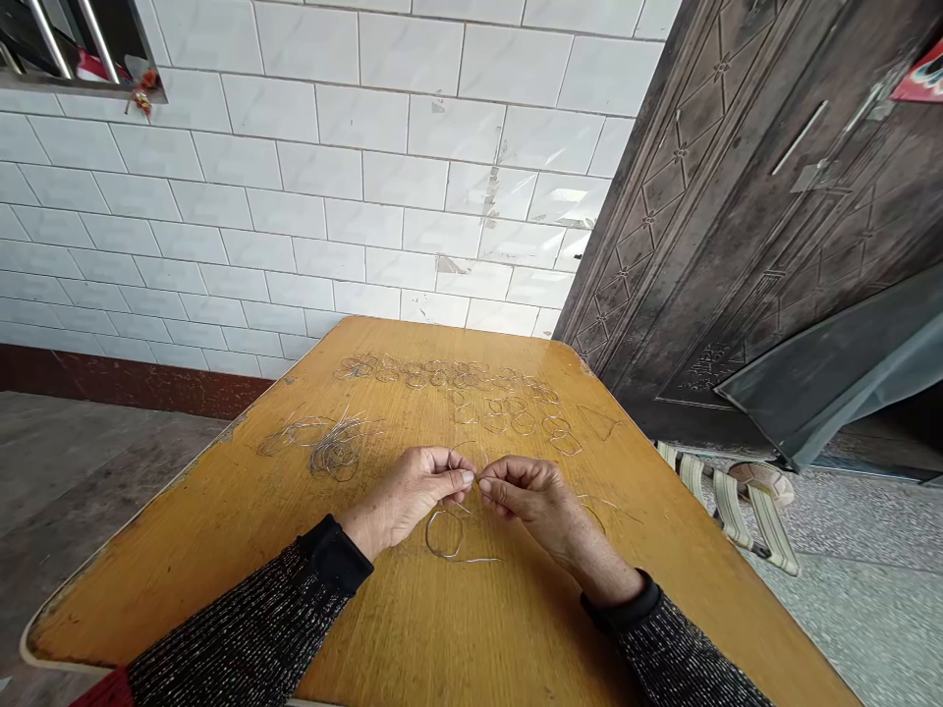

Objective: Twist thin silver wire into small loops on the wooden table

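My left hand (423, 488) and my right hand (526, 491) meet fingertip to fingertip above the middle of the table. Both are pinched closed on a thin wire (475, 475), whose fine ends stick up between them. Just below my left hand lies a loop of silvery wire (428, 535) with a straight tail pointing right. Another curved wire (598, 511) shows partly behind my right wrist. Left of my hands sits a tangled bundle of loose wires (337, 450). Beyond them, several wire loops (438, 373) are spread in rows.
The wooden table (471, 628) reaches toward a white tiled wall (316, 196). On the right stand a dark patterned door (737, 216) and a stool or chair with striped straps (766, 520) on the floor. A barred window (74, 44) is at upper left.
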`<state>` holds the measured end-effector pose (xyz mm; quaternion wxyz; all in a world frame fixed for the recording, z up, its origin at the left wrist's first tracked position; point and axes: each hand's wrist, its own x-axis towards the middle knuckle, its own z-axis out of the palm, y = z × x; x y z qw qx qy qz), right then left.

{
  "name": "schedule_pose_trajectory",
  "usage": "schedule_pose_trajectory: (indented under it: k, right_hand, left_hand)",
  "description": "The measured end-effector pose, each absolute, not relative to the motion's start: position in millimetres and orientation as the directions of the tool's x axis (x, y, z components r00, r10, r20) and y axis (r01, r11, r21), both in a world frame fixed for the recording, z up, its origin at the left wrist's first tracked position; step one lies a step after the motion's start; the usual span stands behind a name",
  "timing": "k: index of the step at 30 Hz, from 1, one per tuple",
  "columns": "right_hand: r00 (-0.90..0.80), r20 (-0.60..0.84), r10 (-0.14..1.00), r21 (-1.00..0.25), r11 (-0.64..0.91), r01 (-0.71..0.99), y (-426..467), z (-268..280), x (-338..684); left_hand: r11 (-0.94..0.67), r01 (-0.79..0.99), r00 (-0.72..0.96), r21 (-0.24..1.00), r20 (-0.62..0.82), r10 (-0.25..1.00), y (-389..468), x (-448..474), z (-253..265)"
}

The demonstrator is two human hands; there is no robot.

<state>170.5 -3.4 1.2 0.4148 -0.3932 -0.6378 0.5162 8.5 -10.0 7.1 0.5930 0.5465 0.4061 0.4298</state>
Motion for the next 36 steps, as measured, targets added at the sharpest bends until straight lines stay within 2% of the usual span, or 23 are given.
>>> schedule_pose_trajectory:
  k: [15,20,22,25,28,36]
  right_hand:
    - [-0.36,-0.038,0.932,-0.999,-0.04,0.002,-6,4,169]
    - [-0.348,0.017,0.937,-0.996,-0.014,-0.084,-4,4,170]
    - [-0.336,0.043,0.941,-0.993,0.002,-0.12,-4,3,171]
    - [-0.38,0.009,0.925,-0.99,-0.044,-0.132,-4,2,172]
    - [-0.442,-0.01,0.897,-0.99,-0.07,-0.119,-4,-1,170]
    - [-0.427,0.067,0.902,-0.987,-0.002,-0.159,-6,-1,166]
  left_hand:
    - [0.088,-0.015,0.39,0.996,-0.075,0.918,-12,5,7]
    - [0.252,-0.166,0.433,0.953,-0.159,0.887,-7,5,2]
    - [0.291,-0.258,0.396,0.921,-0.173,0.902,-5,6,0]
    - [0.291,-0.346,0.288,0.892,-0.194,0.938,-2,6,-2]
    - [0.286,-0.386,0.231,0.877,-0.208,0.95,-1,6,-3]
    - [0.338,-0.428,0.26,0.838,-0.244,0.934,-1,7,0]
